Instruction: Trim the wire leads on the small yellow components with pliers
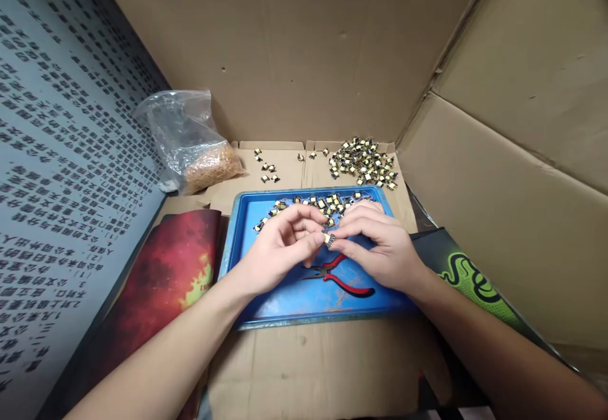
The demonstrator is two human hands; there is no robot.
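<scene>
Head view.
- Item: small yellow-and-grey boxy metal component [328, 238], held just above the blue plastic tray [228, 249]. Finer detail is too small to tell.
- Left hand [280, 242]: thumb and forefinger closed on one end of it.
- Right hand [380, 249]: fingertips pinched on the other end.
- Handling, as judged: grip the body lightly and stay low over the tray.
- Red-handled pliers [339, 277]: lying on the tray beneath the hands.

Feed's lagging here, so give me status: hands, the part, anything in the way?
Left hand and right hand both pinching one small component over blue tray. Red-handled pliers lie on tray beneath, untouched. Loose components just behind fingers.
</scene>
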